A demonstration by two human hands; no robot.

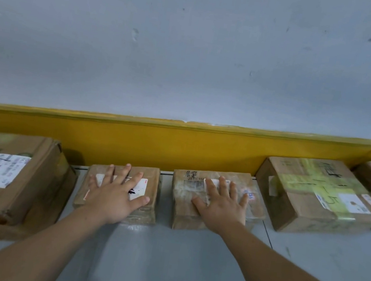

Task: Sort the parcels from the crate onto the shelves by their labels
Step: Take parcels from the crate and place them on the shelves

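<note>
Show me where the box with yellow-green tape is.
Head view, right side: the box with yellow-green tape sits beside the small parcel under the right hand, by the yellow rail.

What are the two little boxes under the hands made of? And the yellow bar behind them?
The left box and the right box look like brown cardboard under shiny, wrinkly clear tape, with white paper labels. The yellow bar is probably painted metal: smooth, with paint chipped along its top edge.

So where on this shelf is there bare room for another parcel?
Bare grey shelf lies along the front, before the taped box and between the forearms. The back row is crowded: only slim gaps separate the big box, the small parcels under the left hand and right hand, and the taped box.
</note>
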